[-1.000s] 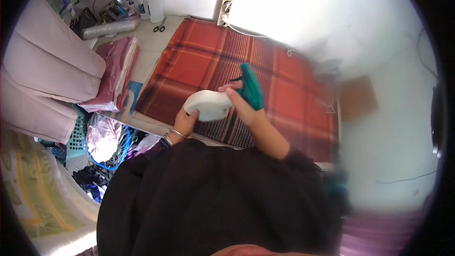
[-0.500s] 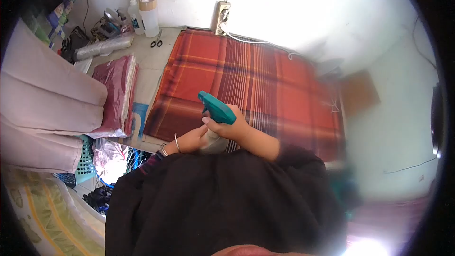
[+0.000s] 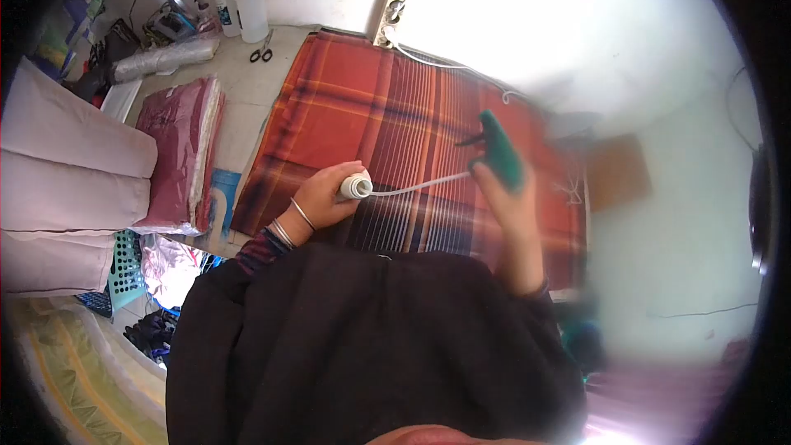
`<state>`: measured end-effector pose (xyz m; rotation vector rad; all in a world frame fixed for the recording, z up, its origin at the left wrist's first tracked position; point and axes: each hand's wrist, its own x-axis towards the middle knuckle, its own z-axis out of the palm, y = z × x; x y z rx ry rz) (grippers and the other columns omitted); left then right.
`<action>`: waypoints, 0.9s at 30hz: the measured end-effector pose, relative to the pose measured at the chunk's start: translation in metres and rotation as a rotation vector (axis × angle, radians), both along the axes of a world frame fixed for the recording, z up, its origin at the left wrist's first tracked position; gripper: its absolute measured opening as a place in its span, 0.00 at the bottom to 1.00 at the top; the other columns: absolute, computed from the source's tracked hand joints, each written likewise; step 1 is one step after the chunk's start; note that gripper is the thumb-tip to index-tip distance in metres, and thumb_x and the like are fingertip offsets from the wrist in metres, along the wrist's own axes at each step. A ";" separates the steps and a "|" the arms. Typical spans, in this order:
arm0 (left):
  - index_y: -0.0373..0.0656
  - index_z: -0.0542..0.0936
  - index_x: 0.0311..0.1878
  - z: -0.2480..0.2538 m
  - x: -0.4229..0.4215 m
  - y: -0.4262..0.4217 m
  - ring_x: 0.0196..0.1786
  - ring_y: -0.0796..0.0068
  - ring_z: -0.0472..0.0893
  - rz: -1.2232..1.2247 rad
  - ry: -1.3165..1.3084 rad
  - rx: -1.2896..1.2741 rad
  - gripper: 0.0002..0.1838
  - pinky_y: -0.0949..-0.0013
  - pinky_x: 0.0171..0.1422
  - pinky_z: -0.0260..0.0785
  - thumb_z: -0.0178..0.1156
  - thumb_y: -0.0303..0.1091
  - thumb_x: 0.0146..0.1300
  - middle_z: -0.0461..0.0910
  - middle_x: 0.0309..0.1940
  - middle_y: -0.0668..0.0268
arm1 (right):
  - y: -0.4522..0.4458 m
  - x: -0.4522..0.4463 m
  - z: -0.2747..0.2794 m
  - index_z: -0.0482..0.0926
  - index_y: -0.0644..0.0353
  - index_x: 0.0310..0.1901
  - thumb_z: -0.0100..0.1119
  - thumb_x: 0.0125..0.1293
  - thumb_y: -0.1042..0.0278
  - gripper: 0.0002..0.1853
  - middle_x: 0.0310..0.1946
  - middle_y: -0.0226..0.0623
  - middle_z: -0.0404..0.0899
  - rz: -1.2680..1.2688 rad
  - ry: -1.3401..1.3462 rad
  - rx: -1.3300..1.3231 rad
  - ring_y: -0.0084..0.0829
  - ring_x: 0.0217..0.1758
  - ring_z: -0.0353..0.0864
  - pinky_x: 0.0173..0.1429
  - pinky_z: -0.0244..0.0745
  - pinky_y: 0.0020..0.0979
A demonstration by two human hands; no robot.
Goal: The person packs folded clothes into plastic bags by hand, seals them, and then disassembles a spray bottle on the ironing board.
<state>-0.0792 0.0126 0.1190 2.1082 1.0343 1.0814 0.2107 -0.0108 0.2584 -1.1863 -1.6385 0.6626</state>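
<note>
My left hand point(image 3: 320, 198) is wrapped round a white spray bottle point(image 3: 357, 187), whose open mouth faces up toward me. To the right, my right hand point(image 3: 509, 198) grips a green trigger spray head point(image 3: 500, 155), blurred by motion. A thin white dip tube point(image 3: 424, 185) runs from the spray head back to the bottle's mouth; whether its tip is still inside I cannot tell. Both hands are above a red and black plaid cloth point(image 3: 329, 74) spread over the table. The bottle's lower part is hidden by my left hand.
Scissors point(image 3: 261, 55) lie by a clear bottle topped with a tape roll point(image 3: 251, 4) at the back left. Wrapped maroon fabric point(image 3: 175, 148) sits on the left. A power strip point(image 3: 390, 16) hangs at the wall, its white cable point(image 3: 445, 63) running along the cloth's back edge.
The green spray head has come off the bottle and moved right and up in my right hand, baring the tube. My left hand still holds the bottle. The view has shifted slightly.
</note>
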 end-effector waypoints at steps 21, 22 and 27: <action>0.39 0.74 0.60 -0.026 -0.029 0.020 0.56 0.66 0.79 0.191 -0.247 -0.117 0.29 0.66 0.61 0.71 0.68 0.30 0.53 0.79 0.54 0.56 | 0.052 0.082 -0.116 0.72 0.53 0.29 0.47 0.64 0.31 0.29 0.16 0.29 0.67 -0.285 0.688 -0.449 0.25 0.17 0.63 0.21 0.55 0.29; 0.39 0.74 0.60 -0.028 -0.032 0.021 0.56 0.66 0.79 0.186 -0.247 -0.118 0.29 0.66 0.61 0.71 0.68 0.30 0.53 0.79 0.54 0.56 | 0.054 0.090 -0.127 0.72 0.52 0.27 0.48 0.64 0.29 0.29 0.14 0.28 0.66 -0.374 0.713 -0.553 0.25 0.15 0.63 0.20 0.55 0.28; 0.38 0.74 0.60 -0.032 -0.040 0.028 0.56 0.62 0.79 0.346 -0.312 -0.231 0.30 0.62 0.61 0.70 0.69 0.34 0.52 0.79 0.54 0.55 | 0.065 0.124 -0.199 0.71 0.49 0.22 0.49 0.62 0.27 0.30 0.10 0.25 0.63 -0.592 0.557 -0.798 0.24 0.11 0.63 0.15 0.55 0.26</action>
